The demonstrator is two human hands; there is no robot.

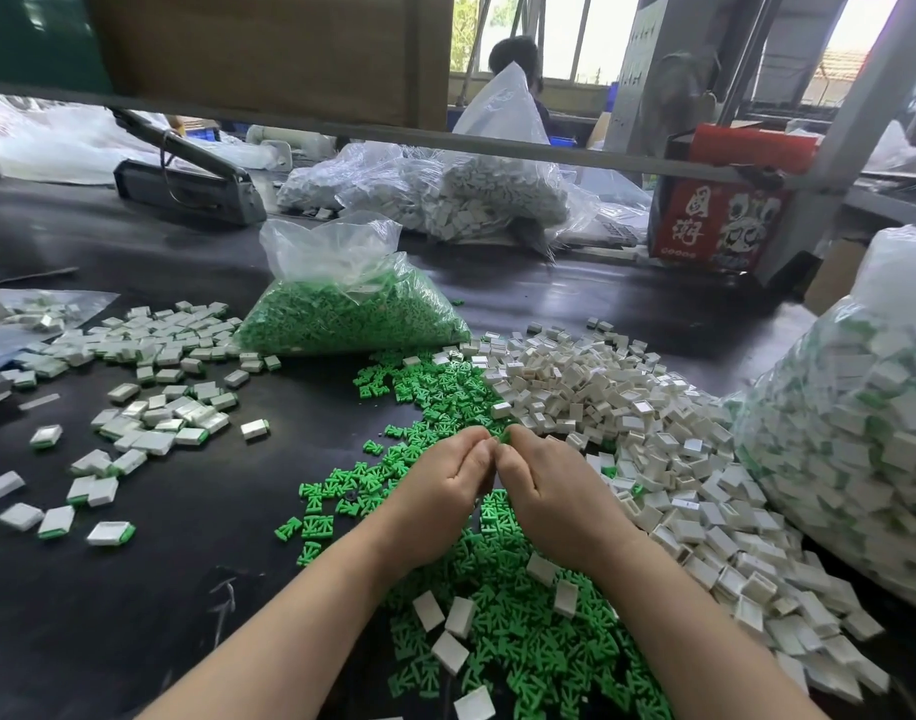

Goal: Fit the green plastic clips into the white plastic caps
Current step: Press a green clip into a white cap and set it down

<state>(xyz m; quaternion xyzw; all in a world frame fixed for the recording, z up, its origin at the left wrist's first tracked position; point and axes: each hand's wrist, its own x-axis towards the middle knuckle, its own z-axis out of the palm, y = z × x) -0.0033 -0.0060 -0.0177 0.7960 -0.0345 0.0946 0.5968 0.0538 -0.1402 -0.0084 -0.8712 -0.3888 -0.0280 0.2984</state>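
Head view, looking down on a dark worktable (196, 537). At centre, the left hand (440, 491) and right hand (554, 491) meet fingertip to fingertip above the parts. The right hand's thumb and forefinger pinch a green clip (504, 437), which shows only as a small green sliver between the fingertips. The left hand's fingers are curled against the same spot; whether they grasp a white cap cannot be told, since the fingers hide whatever lies inside them.

Loose green clips (523, 631) spread beneath both forearms from 6 o'clock up to the centre, with a few white caps lying on top of them. A heap of empty white caps (627, 407) lies at 3 o'clock, touching the green spread. Assembled pieces (149, 407), white with a green edge, are scattered from 9 to 10 o'clock. An open clear bag of green clips (341, 309) stands at 12 o'clock, just beyond the loose clips. A large clear bag of assembled pieces (850, 423) fills the edge at 3 to 4 o'clock. Farther back at 12 to 1 o'clock lie bags of white parts (466, 194), with a red printed carton (715, 220) at 2 o'clock.
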